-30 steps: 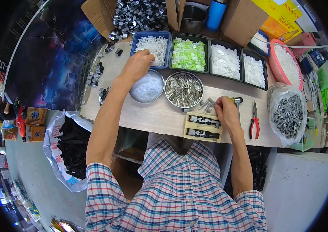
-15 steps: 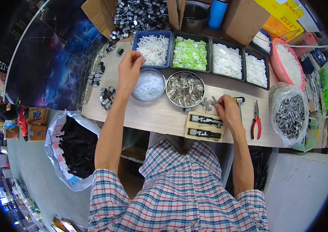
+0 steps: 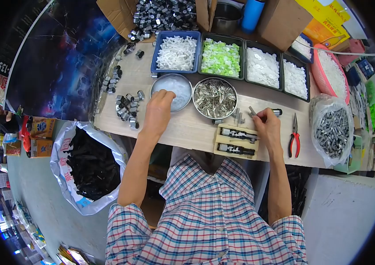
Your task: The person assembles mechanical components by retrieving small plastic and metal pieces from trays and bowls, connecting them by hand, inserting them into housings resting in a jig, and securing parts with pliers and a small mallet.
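Left hand: the left hand (image 3: 158,112) is hovering at the near edge of the round dish (image 3: 191,94), its bent fingertips pointing in over the whitish contents (image 3: 176,90); the fingers are curling toward one another, but I cannot tell whether they are pinching anything or touching the dish

Right hand: the right hand (image 3: 267,126) is closing thumb and forefinger on a small grey piece (image 3: 252,111)

Grey piece: it is sticking out from the right fingertips, toward the bowl and above the table (image 3: 187,128)

Loose pieces: several similar grey pieces (image 3: 239,117) are lying between the metal bowl and the right hand

Cream fixture: the cream fixture (image 3: 217,138) is lying at the table's near edge, just beside the right hand, and is bearing two black-and-metal assemblies (image 3: 236,149), one behind the other

Metal bowl: the metal bowl (image 3: 193,99) is standing just right of the dish and is holding silver pins (image 3: 215,98)

Trays: behind the dish, the blue tray (image 3: 175,71) is holding white parts (image 3: 177,52); to its right another tray is holding green and white parts (image 3: 221,58)

Right side: red-handled pliers (image 3: 294,134) are lying between the right hand and a clear bag (image 3: 324,101) of grey parts

Left side: black-and-silver caps (image 3: 128,106) are lying scattered beyond the left forearm
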